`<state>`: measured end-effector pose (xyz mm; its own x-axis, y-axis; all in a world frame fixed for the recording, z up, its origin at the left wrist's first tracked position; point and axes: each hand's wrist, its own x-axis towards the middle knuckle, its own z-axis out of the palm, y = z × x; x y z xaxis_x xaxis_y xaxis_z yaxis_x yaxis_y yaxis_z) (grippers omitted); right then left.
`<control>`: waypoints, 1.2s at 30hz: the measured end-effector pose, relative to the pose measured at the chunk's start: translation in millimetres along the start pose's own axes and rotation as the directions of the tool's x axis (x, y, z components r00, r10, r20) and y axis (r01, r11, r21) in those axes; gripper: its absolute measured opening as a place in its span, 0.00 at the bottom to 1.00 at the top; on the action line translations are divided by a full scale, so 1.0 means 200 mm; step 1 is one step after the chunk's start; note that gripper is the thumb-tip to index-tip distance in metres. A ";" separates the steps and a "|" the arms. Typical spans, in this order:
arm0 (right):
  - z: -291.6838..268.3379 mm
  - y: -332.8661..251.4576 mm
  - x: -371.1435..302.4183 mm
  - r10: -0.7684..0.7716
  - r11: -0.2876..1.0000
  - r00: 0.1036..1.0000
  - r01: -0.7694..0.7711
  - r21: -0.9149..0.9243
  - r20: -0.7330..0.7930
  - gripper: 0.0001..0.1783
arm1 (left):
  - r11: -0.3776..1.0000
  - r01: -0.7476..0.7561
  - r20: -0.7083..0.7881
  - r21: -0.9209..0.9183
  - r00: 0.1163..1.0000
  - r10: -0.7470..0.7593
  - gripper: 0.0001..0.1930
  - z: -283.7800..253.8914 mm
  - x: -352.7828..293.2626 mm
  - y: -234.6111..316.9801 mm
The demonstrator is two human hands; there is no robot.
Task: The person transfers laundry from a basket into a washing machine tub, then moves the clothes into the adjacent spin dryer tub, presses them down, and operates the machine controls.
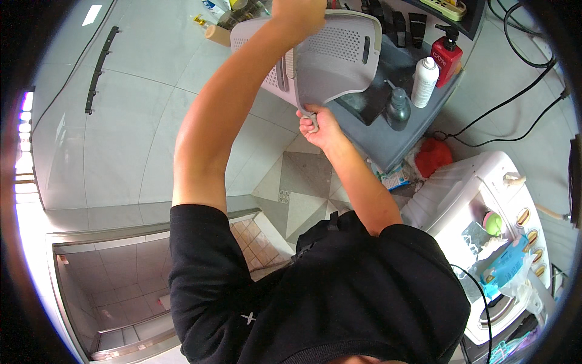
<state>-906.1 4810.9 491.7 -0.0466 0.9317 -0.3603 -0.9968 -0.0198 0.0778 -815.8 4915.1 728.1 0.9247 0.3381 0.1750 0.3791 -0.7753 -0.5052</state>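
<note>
The tiled wall [121, 121] on the left is bare apart from a dark hook rail [97, 70], leaving open room there. On the right, bottles [424, 82] crowd the grey shelf [370, 142], and the white washing machine [479, 206] blocks the near right. Black cables [515, 97] hang across the far right.

Both bare arms reach up and away from the body. The left arm stretches almost straight, its left hand [298, 13] at the top edge of the view, fingers hidden. The right arm bends at the elbow; the right hand [320, 125] sits lower, fingers [309, 114] curled shut in a grip.
</note>
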 end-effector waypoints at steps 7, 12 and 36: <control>-0.09 -0.03 0.04 0.058 0.998 0.997 -0.057 0.027 -0.044 0.05 | 0.994 -0.109 -0.088 -0.020 0.990 0.107 0.07 0.05 -0.01 0.12; -0.13 0.00 0.06 0.086 0.996 0.992 -0.084 0.029 -0.090 0.05 | 0.994 -0.081 0.002 -0.071 0.997 0.081 0.08 0.07 -0.06 0.25; -0.30 0.18 0.18 0.045 0.999 0.981 -0.050 0.020 0.187 0.10 | 0.980 -0.200 -0.252 -0.009 0.949 0.191 0.07 0.20 -0.43 0.60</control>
<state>-948.0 4822.3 425.2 -0.0783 0.9813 -0.1758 -0.9917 -0.0587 0.1140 -851.0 4815.0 618.9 0.9585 0.0380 0.2826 0.1869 -0.8322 -0.5220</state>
